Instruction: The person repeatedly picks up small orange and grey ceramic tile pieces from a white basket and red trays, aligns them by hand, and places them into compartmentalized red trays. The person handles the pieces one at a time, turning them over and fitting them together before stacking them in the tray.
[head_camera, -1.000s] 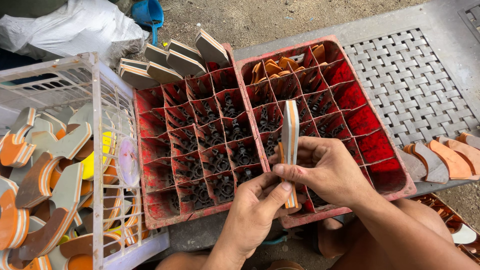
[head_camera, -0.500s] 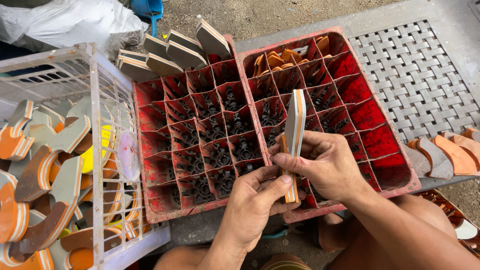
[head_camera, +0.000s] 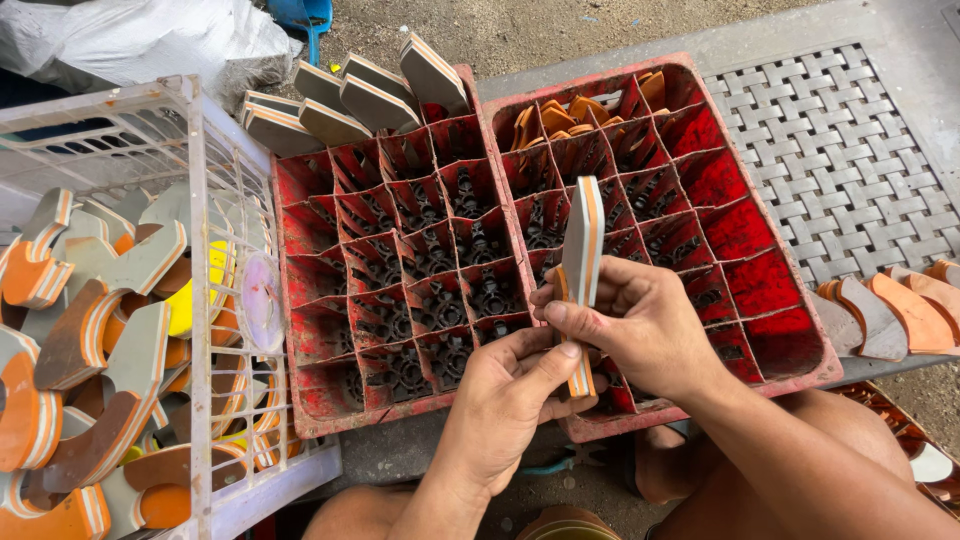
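- Both hands grasp 1 layered sole piece (head_camera: 581, 262) upright over the crates: left hand (head_camera: 505, 405) pinches its lower end, right hand (head_camera: 640, 325) grips its middle.
- Left basket (head_camera: 200, 300) is full of similar pieces, so much looks left.
- 2 red crates (head_camera: 400, 250) are mostly bare cells; only far-row cells hold pieces (head_camera: 370, 90).

The left hand (head_camera: 500, 400) hides the lower end of the layered foam piece (head_camera: 581, 250).
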